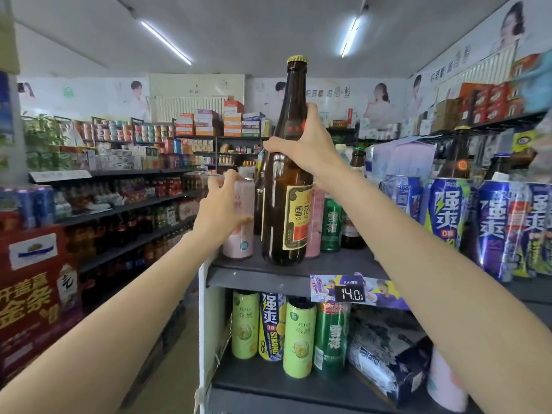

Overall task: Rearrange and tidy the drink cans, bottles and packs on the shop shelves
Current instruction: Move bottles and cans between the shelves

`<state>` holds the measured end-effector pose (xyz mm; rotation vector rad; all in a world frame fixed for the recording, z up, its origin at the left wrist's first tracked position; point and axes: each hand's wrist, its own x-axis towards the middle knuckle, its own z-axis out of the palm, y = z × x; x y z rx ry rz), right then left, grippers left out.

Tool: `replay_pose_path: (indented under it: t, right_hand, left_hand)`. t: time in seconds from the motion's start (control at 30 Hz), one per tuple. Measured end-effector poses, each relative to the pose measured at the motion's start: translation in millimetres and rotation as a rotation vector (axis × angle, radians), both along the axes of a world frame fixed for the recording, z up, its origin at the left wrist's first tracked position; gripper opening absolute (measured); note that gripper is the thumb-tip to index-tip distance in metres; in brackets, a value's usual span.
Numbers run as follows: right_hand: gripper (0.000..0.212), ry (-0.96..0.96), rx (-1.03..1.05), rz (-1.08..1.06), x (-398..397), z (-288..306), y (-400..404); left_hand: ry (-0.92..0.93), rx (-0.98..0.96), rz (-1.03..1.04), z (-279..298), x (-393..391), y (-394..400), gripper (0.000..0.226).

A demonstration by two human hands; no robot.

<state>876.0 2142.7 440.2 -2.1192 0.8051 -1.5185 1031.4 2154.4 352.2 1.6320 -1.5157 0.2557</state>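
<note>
My right hand [301,141] grips the shoulder of a tall brown beer bottle [285,204] with a gold cap and a yellow label. The bottle stands upright near the front edge of the top shelf [268,274]. My left hand [222,204] wraps its fingers round a slim pink can [240,243] just left of the bottle. A second pink can [315,225] and a green can [331,225] stand to the bottle's right. Another brown bottle [354,204] stands behind them.
Blue and purple tall cans [495,225] fill the right of the top shelf. The shelf below holds light green cans [299,339], a blue and yellow can [271,327], a green can [331,339] and a wrapped pack [385,363]. A price tag [352,294] reads 14.0. An aisle runs along the left.
</note>
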Motion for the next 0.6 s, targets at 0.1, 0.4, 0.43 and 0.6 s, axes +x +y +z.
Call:
replay_pose_path:
  t: [0.1,0.4,0.43,0.6]
  right_hand:
    - [0.066,-0.049,0.071,0.037,-18,-8,17]
    - [0.054,-0.111,0.191,0.148,-81,-72,68]
    - [0.053,-0.117,0.203,0.169,-92,-88,73]
    - [0.06,-0.109,0.277,0.176,-144,-217,103]
  left_hand:
    - [0.011,0.037,-0.025,-1,-8,-13,0.069]
    - [-0.007,-0.454,-0.091,-71,-31,34,0.059]
    - [-0.047,-0.522,-0.11,-100,-41,50,0.05]
    - [-0.196,-0.24,-0.184,-302,-69,103,0.043]
